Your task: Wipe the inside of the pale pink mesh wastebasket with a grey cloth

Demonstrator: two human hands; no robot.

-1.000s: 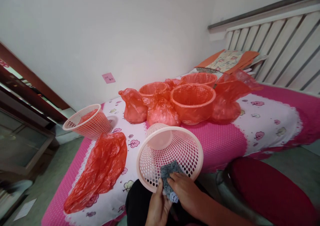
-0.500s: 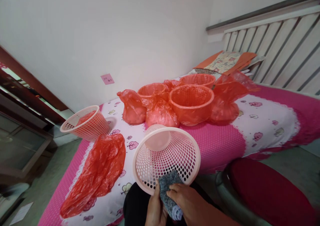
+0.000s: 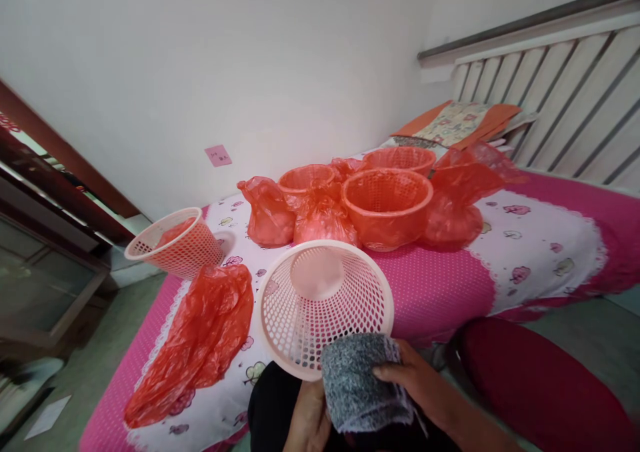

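A grey, speckled cloth (image 3: 363, 382) with pale edging is spread between my hands, over the near rim of a pale pink mesh basket. My right hand (image 3: 413, 375) grips its right side, thumb on top. At its left edge, my left hand (image 3: 309, 415) is closed, its fingertips partly hidden behind the cloth. The mesh basket (image 3: 387, 299) lies tilted with its mouth facing me, just above my dark-trousered legs (image 3: 267, 399). Only its pale bottom and holed wall show inside.
A crumpled red plastic bag (image 3: 200, 332) lies on the patterned bed (image 3: 425, 285). Another pink basket (image 3: 187, 245) leans at left. Several red-bagged baskets and a filled bag (image 3: 453, 212) stand by the wall. A dark red round seat (image 3: 540, 385) is at right.
My right hand has moved right with the cloth, which has opened out from a narrow bundle to a wide piece. The basket has shifted slightly left in view.
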